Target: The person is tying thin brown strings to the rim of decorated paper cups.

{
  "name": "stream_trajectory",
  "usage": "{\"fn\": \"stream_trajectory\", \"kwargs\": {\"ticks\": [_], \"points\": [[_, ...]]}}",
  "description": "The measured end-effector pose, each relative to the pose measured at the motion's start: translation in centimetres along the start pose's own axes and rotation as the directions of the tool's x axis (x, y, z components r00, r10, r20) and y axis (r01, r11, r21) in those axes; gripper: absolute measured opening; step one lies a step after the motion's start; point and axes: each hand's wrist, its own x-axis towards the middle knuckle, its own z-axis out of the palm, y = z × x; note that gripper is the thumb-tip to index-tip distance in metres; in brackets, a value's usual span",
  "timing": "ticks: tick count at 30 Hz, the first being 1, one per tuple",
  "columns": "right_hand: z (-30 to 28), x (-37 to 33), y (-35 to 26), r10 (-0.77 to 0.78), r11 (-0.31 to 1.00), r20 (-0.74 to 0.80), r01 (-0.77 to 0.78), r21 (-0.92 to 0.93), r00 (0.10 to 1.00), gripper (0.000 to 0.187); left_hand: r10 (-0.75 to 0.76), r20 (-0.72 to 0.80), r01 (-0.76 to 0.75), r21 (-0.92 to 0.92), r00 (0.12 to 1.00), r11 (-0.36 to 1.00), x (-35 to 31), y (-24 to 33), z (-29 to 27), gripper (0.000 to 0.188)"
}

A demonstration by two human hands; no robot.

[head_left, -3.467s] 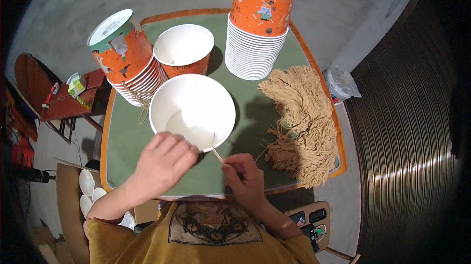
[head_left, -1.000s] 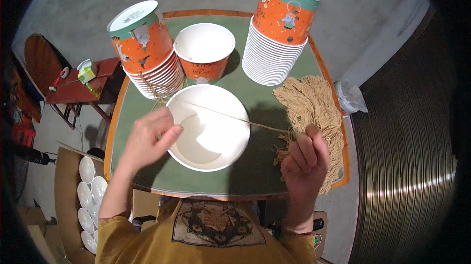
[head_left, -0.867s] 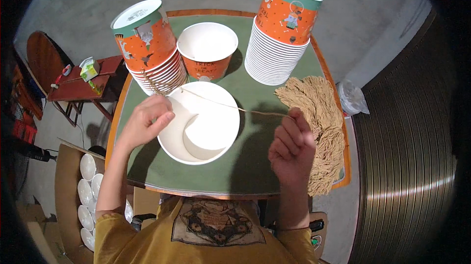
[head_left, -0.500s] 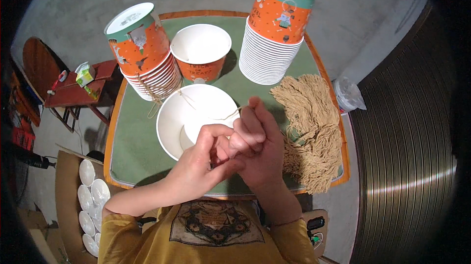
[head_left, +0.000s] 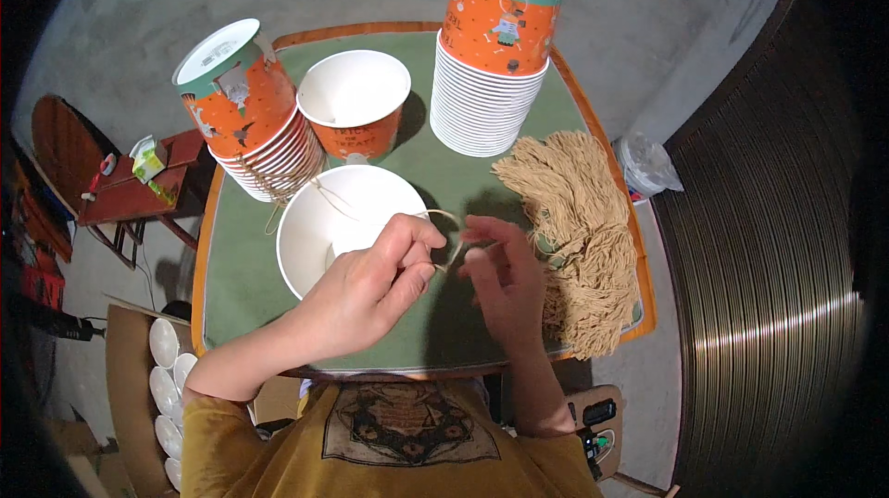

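A thin tan string (head_left: 444, 213) bends into a small loop between my hands, above the right side of a white-lined paper bucket (head_left: 301, 237). My left hand (head_left: 370, 285) pinches the string between thumb and fingers. On the loop's other side is my right hand (head_left: 507, 280), its fingers curved and apart with the tips close beside the string; whether they touch it is unclear. More string trails over the bucket's rim toward the left stack of orange buckets (head_left: 245, 95), where tan strands hang. A thick bundle of tan strings (head_left: 583, 248) lies right of my right hand.
An upright orange bucket (head_left: 356, 132) stands behind the near one, and a tall upside-down stack (head_left: 491, 95) stands at the back right. All rest on a green-topped table (head_left: 250, 299). A cardboard box (head_left: 134, 359) with white round items sits at lower left; a red bench (head_left: 139, 185) stands farther left.
My hands have come apart from being pressed together, and a string loop now shows between them. The right hand has opened and moved a little right. The whole view has shifted slightly.
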Motion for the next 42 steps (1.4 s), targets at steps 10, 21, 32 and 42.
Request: {"fn": "stream_trajectory", "kwargs": {"ticks": [10,21,32,42], "points": [[0.7,-0.3,1.9,-0.138,0.973,0.133,0.109,0.203,0.981,0.017,0.028,0.013,-0.028,0.007,1.0,1.0,0.6,0.4,-0.8,0.027],[2.9,-1.3,2.1,-0.04,0.934,-0.02,0.045,0.356,0.999,0.009,-0.05,-0.111,0.074,0.225,0.993,0.971,-2.7,-1.6,-4.3,0.021],[6.6,-0.6,1.3,-0.382,0.9,0.014,0.368,0.233,0.924,0.018,-0.26,-0.068,0.254,-0.081,0.963,0.964,-2.5,-2.8,-7.4,0.011],[6.6,-0.2,1.1,-0.431,0.896,0.034,0.424,0.132,0.902,0.021,-0.325,0.029,0.321,-0.27,0.945,0.908,-2.0,-3.6,-8.1,0.015]]}}
